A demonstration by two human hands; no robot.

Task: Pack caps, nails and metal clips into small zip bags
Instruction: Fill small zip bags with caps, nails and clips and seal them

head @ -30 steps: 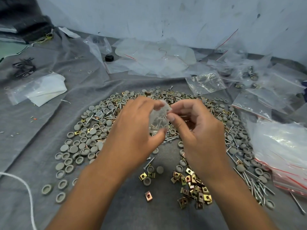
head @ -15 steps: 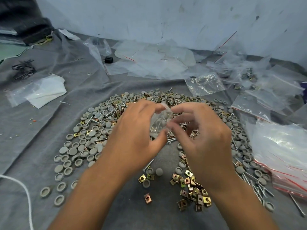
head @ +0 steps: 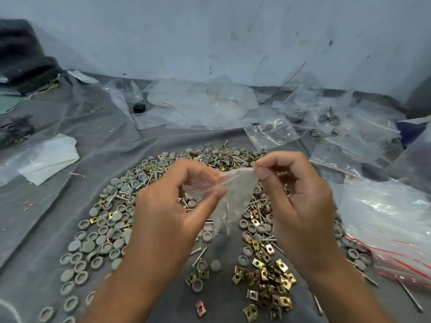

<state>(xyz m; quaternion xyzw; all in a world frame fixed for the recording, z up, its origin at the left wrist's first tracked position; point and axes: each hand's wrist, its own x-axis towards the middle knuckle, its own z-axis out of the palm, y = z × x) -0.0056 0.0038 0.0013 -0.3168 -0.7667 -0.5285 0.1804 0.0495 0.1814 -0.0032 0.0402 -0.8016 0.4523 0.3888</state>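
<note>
A small clear zip bag [head: 235, 194] with a red strip hangs between my hands above the heap; nails show faintly inside it. My left hand [head: 172, 210] pinches its left top edge between thumb and fingers. My right hand [head: 296, 201] pinches its right top corner. Beneath them, grey round caps [head: 102, 231] spread in an arc across the grey cloth, mixed with silver nails [head: 235, 159]. Brass-coloured metal clips [head: 268, 276] lie heaped at the front right.
A stack of empty red-striped zip bags [head: 391, 227] lies at the right. Filled and empty bags [head: 345, 127] litter the back right, loose plastic [head: 200, 106] sits by the wall, and a white folded sheet [head: 49, 157] lies at the left. A small black object [head: 139, 107] rests at the back.
My hands have drawn apart, stretching the bag's top edge wide between them. The bag was bunched close between my fingertips before.
</note>
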